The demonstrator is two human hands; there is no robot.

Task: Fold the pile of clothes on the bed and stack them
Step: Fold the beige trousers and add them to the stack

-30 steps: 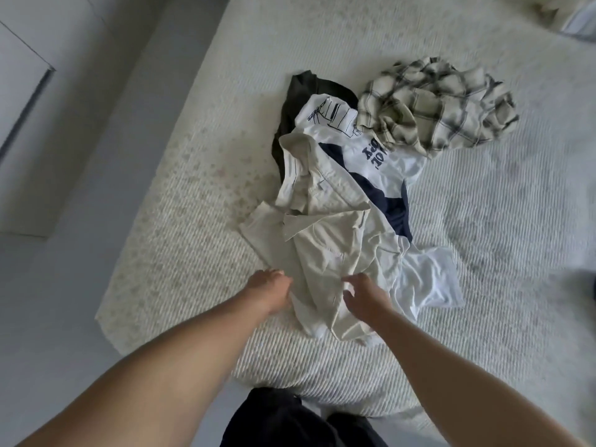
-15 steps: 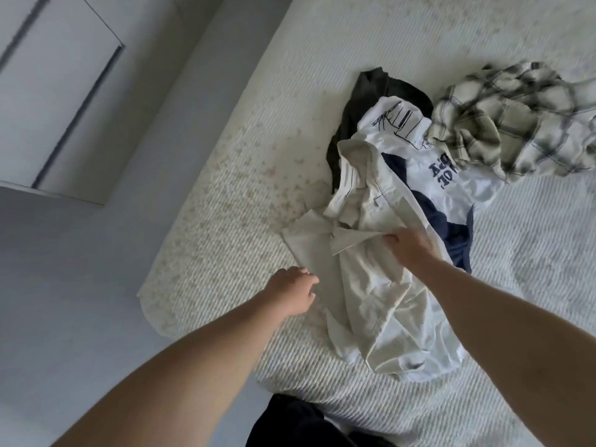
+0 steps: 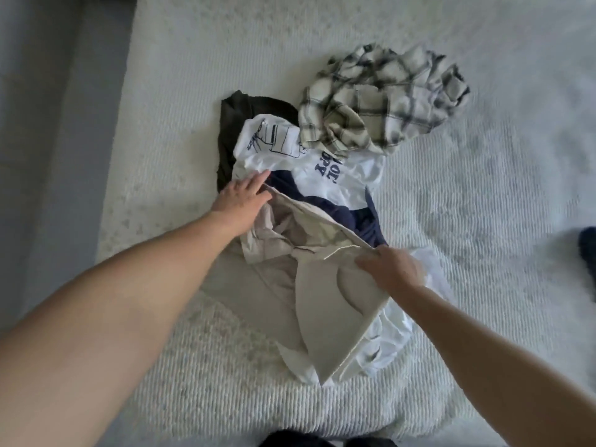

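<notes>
Both bare forearms reach forward over the bed [image 3: 483,195] from the bottom of the view. The left hand [image 3: 243,201] lies far out at the upper left end of the beige garment [image 3: 325,285], palm down, fingers stretched flat and spread toward the white printed shirt [image 3: 335,175]; its grip is released, merely resting on the cloth edge. The right hand [image 3: 392,269] sits nearer the body, its grip clenched on the beige garment's other end, fingers curled over a lifted fold so the edge runs taut between the two hands.

The pile lies in the middle of the bed. The beige garment is on top, nearest the person; under it are the white shirt with navy lettering and a navy panel, and a dark garment [image 3: 232,124] peeking out at the far left. A crumpled plaid shirt [image 3: 383,101] rests at the far right, overlapping the white shirt.

The bed wears a pale, ribbed, textured cover. Grey floor [image 3: 48,156] runs along its left side.
</notes>
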